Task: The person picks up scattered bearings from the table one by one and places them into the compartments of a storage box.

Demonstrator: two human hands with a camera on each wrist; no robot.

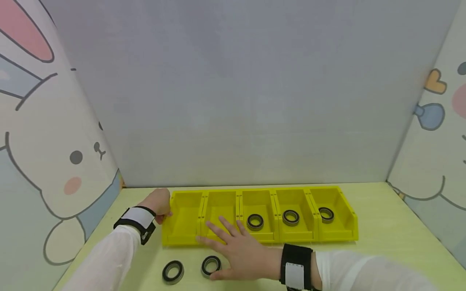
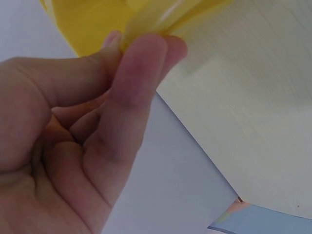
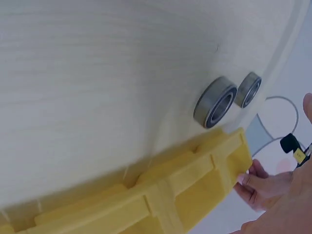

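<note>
Ring by thumb [image 1: 211,265]: black and silver, flat on the desk [image 1: 382,226], just in front of the yellow bins [image 1: 338,234], touching the thumb side of the right hand [image 1: 240,252].
Second ring [image 1: 172,271]: flat on the desk too, just left of the first, not touching it, no hand on it.
Right hand: fingers straight and spread, holding nothing, palm down over the desk, fingertips reaching the front lip of the second bin from the left.
Left hand [image 1: 158,204]: grip pinched on the left end wall of the yellow bins, thumb one side and fingers the other, seen close in the left wrist view [image 2: 141,53].
How to do it well: pinch the near ring by its rim, thumb under one edge and a finger on the other; lift straight up so no bump on the bin lip; keep the left grip firm so the row cannot slide; set the ring down flat, no dropping, since a round ring can roll off.
Bin one, far left [image 1: 183,218]: no ring inside.
Bin two [image 1: 220,210]: no ring to see, front part hidden by fingers.
Bin three: one ring [image 1: 255,221].
Bin four: one ring [image 1: 291,217].
Bin five, far right: one ring [image 1: 326,214].
All five bins: joined side by side in one row, open tops.
</note>
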